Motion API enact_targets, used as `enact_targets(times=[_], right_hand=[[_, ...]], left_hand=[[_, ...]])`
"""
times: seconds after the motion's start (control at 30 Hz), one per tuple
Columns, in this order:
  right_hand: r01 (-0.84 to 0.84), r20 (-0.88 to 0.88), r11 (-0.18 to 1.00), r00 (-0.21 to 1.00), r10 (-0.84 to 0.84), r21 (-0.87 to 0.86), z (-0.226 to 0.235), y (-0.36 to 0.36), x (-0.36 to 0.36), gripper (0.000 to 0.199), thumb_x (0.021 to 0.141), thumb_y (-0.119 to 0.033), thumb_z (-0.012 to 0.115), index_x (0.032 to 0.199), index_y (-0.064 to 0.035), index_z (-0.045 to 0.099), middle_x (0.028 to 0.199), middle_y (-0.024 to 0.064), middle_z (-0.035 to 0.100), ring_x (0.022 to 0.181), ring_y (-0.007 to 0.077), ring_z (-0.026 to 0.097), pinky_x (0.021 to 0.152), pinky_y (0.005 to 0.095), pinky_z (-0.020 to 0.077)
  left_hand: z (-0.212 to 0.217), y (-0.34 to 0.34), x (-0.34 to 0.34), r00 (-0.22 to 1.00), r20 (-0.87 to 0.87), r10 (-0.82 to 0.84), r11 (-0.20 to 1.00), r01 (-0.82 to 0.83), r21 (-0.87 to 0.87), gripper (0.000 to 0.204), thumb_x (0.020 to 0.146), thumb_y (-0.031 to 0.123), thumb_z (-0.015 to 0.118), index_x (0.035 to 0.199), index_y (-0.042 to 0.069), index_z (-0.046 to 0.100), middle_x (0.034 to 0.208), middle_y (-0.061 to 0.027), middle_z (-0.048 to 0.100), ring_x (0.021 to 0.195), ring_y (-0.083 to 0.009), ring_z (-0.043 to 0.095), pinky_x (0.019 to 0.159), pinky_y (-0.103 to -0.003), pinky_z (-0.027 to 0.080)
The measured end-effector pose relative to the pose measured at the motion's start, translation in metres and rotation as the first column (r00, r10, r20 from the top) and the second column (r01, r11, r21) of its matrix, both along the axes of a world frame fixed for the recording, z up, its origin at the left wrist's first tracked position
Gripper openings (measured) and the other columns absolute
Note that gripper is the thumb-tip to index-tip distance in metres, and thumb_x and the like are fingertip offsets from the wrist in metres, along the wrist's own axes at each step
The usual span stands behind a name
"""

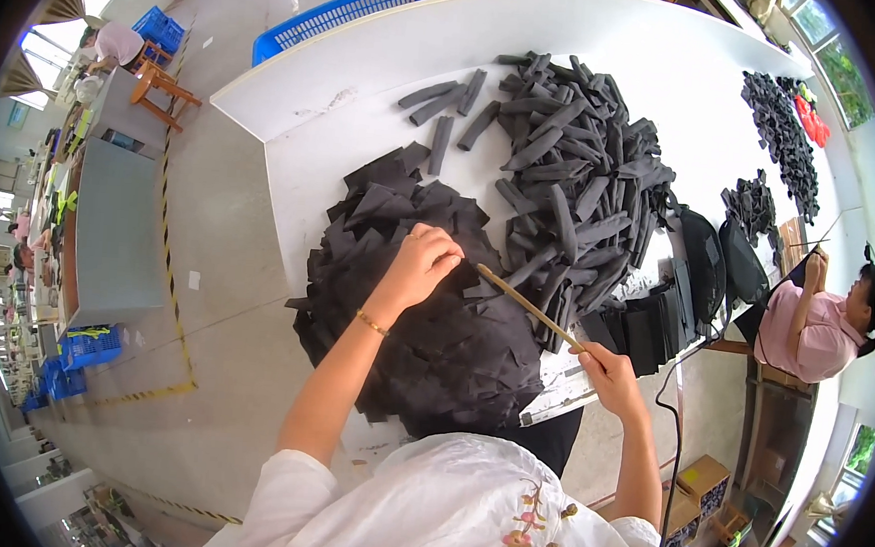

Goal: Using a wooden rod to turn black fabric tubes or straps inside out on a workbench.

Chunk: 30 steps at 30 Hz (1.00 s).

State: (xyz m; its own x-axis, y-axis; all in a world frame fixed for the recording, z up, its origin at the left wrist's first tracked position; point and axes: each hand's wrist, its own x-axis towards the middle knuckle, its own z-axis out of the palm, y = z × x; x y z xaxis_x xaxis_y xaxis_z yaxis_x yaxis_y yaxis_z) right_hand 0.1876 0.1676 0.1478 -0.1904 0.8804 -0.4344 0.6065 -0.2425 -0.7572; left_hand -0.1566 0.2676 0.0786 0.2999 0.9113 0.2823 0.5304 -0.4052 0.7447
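The left hand (421, 263) rests on top of a big heap of flat black cloth pieces (416, 302) at the near end of the long white bench (367, 109). Its fingers are curled together and seem to pinch the edge of one piece, likely to lift it off the heap. A thin gold bracelet (372, 323) sits on that wrist.

The right hand (609, 374) is lower and to the right. Its fingers are closed tight on the near end of a long thin wooden stick (528, 307). The stick slants up and left, and its tip lies just beside the left hand, on the cloth.

Farther off on the bench lies a big pile of rolled black cloth tubes (578, 182), with a few loose ones to its left. More small black piles (782, 129) sit at the far right. A blue plastic crate (348, 12) stands on the floor behind the bench. Another person in a pink shirt (817, 332) sits on the right.
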Motion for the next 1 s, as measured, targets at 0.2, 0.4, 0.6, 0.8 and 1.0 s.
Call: enact_targets(times=[0.2, 0.4, 0.6, 0.8, 1.0], right_hand=[[-0.064, 0.020, 0.994, 0.998, 0.063, 0.089, 0.001, -0.001, 0.000, 0.017, 0.094, -0.018, 0.057, 0.103, -0.0062, 0.066, 0.060, 0.0130, 0.049, 0.051, 0.0218, 0.044, 0.053, 0.0316, 0.0395], [-0.106, -0.010, 0.991, 0.994, 0.107, 0.084, -0.021, 0.002, -0.044, 0.024, 0.095, -0.020, 0.057, 0.112, -0.0051, 0.062, 0.065, 0.0063, 0.054, 0.056, 0.0138, 0.048, 0.054, 0.0284, 0.0401], [0.029, -0.547, 0.960, 0.816, -0.185, -0.280, -0.052, -0.011, -0.099, 0.027, 0.100, -0.025, 0.049, 0.115, -0.0053, 0.060, 0.066, -0.0088, 0.039, 0.055, 0.0013, 0.035, 0.048, 0.0200, 0.0281], [0.135, -0.416, 0.982, 0.907, -0.069, 0.132, -0.080, -0.036, -0.152, 0.024, 0.101, -0.021, 0.046, 0.110, -0.0016, 0.058, 0.066, -0.0041, 0.046, 0.058, 0.0048, 0.041, 0.051, 0.0219, 0.0346], [0.272, -0.386, 0.956, 0.898, -0.212, 0.107, -0.084, -0.052, -0.175, 0.022, 0.101, -0.018, 0.044, 0.107, 0.0000, 0.054, 0.068, 0.0055, 0.053, 0.060, 0.0111, 0.048, 0.055, 0.0281, 0.0418]], left_hand=[[0.019, -0.007, 0.007, 1.000, -0.004, -0.020, 0.999, 0.020, 0.037, 0.004, 0.079, 0.008, 0.065, 0.083, 0.009, 0.065, 0.087, -0.0032, 0.060, 0.096, -0.0261, 0.052, 0.083, -0.038, 0.042], [0.033, -0.037, 0.050, 0.973, -0.205, -0.107, 0.977, 0.141, 0.158, 0.005, 0.078, 0.016, 0.068, 0.079, 0.013, 0.064, 0.101, -0.0006, 0.056, 0.110, -0.0254, 0.047, 0.095, -0.042, 0.035], [0.029, -0.075, 0.065, 0.741, 0.445, 0.503, 0.815, -0.578, 0.039, 0.039, 0.076, 0.017, 0.075, 0.111, 0.009, 0.059, 0.127, -0.0131, 0.041, 0.113, -0.0300, 0.044, 0.096, -0.040, 0.041], [-0.022, -0.094, 0.061, -0.068, 0.659, 0.749, 0.651, 0.266, -0.711, 0.028, 0.089, 0.028, 0.067, 0.105, 0.006, 0.062, 0.074, -0.0047, 0.063, 0.071, -0.0210, 0.063, 0.066, -0.034, 0.051], [0.000, -0.089, 0.064, -0.191, 0.646, 0.739, 0.670, 0.304, -0.677, 0.029, 0.091, 0.029, 0.064, 0.108, 0.006, 0.061, 0.076, -0.0074, 0.063, 0.067, -0.0195, 0.060, 0.064, -0.033, 0.051]])
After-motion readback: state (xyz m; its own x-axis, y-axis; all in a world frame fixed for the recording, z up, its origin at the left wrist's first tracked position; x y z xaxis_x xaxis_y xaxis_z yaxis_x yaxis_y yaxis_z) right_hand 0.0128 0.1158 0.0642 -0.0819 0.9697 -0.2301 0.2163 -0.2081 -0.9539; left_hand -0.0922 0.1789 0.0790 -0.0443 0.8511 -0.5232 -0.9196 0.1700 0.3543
